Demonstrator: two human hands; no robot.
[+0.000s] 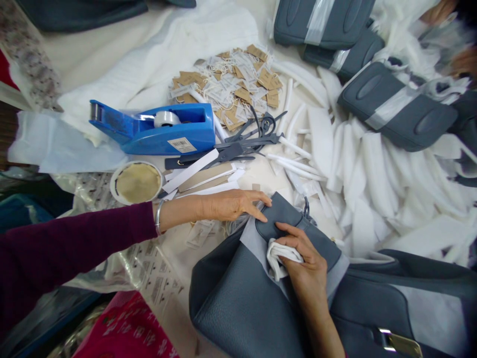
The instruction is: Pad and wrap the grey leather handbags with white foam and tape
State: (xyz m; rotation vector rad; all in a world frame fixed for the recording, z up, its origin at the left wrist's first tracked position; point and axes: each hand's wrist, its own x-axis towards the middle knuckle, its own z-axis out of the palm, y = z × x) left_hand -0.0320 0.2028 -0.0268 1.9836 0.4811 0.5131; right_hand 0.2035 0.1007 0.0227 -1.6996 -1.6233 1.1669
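A dark blue-grey handbag (238, 293) lies before me, with a flap (283, 216) at its upper part and thin pale sheeting (253, 243) under the flap. My left hand (238, 205) reaches in from the left, its thumb and forefinger stretched apart and resting on the flap's left edge. Bunched white cloth (279, 256) is in my right hand (305, 263), whose fingertips touch the flap beside it. Part of the bag is hidden behind my right hand and forearm.
A blue tape dispenser (164, 129) stands left of piled brown-and-white tags (238, 84). Dark straps (238, 149) and a round tub (137, 183) lie nearby. White padding strips (357, 169), taped bags (395, 107) and another handbag (372, 313) fill the right. Another person's hand (439, 12) shows top right.
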